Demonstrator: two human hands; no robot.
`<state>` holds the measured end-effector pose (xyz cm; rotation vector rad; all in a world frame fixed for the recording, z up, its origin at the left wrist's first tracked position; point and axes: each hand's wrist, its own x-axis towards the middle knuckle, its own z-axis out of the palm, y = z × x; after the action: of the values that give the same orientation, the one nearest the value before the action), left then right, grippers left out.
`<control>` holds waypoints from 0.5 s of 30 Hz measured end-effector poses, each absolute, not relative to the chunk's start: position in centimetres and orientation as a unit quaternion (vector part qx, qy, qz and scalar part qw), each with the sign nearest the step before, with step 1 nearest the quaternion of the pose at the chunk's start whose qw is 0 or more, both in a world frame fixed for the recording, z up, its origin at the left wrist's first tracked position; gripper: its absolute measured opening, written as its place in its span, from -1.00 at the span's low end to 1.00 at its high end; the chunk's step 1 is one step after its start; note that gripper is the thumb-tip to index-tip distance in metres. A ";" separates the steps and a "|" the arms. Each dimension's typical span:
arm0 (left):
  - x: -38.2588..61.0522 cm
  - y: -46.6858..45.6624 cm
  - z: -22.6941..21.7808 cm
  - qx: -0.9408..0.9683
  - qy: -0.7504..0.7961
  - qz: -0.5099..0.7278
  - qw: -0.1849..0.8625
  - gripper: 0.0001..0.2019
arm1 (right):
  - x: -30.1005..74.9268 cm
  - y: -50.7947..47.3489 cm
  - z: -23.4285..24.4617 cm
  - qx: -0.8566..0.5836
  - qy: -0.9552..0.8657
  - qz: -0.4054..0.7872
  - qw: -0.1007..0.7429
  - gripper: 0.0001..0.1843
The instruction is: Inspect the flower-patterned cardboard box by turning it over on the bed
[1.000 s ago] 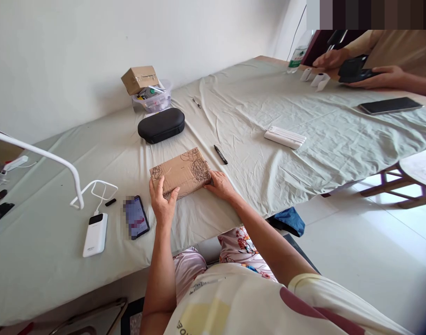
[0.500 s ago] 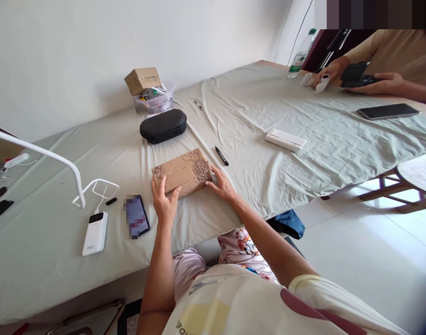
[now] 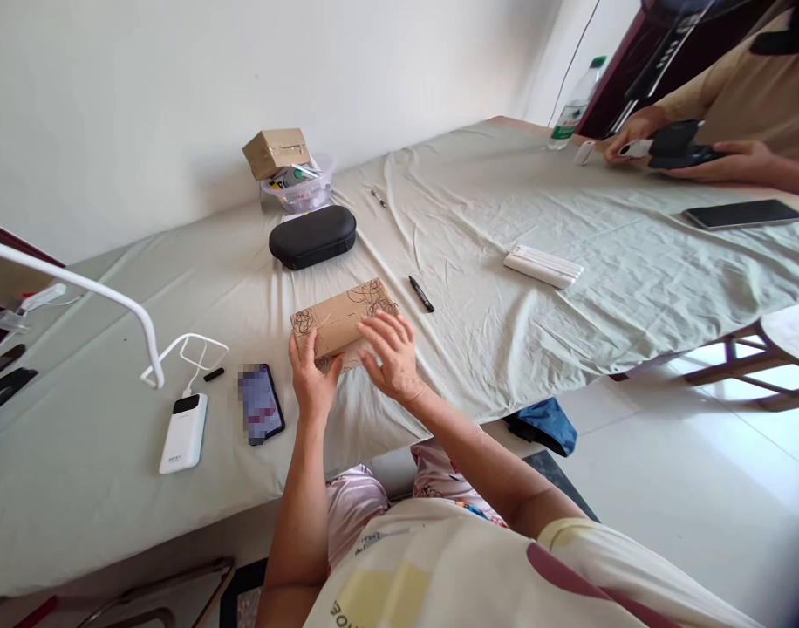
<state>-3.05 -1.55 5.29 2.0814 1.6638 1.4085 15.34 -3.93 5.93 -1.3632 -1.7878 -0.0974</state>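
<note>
One hand alone now steadies the cardboard box (image 3: 332, 330), which lies flat on the cloth-covered bench (image 3: 465, 218) directly in front of the person. The left hand (image 3: 313, 388) stays at the near left corner, its grip bent round the edge, fingers over the left end and thumb along the near side, pinching the corner between them. The right hand (image 3: 392, 359), which half a second ago clasped the right end, has come away and moved inward over the near right part of the scribble-marked top. Its grip is spread, fingers fanned, holding nothing; whether the fingertips brush the cardboard cannot be told. The box itself has hardly shifted, so the two-handed hold seems to have given way to a one-handed one, with the right end left unsupported. A black marker (image 3: 421, 295) lies just beside that end, untouched. Farther along the bench, a co-worker's hand (image 3: 638, 126) has brought a white roll (image 3: 627, 149) close to a black device (image 3: 680, 150), while a second roll (image 3: 583, 153) remains on the bench.
</note>
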 end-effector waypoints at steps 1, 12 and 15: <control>-3.1 -1.6 5.2 0.686 0.551 0.471 0.066 -0.32 | 14.5 -4.1 6.2 -0.532 -0.741 -0.036 0.408 -0.49; -3.4 -1.4 5.0 0.670 0.573 0.462 0.100 -0.46 | 11.0 -3.9 5.1 -0.482 -0.813 -0.024 0.325 -0.33; -3.3 -1.4 5.0 0.680 0.572 0.452 0.082 -0.41 | 12.4 -3.8 4.9 -0.489 -0.809 -0.020 0.324 -0.36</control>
<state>-3.35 -1.43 5.05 2.0313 1.7084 1.3506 12.39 -3.77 4.94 -1.2834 -2.1229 -0.0513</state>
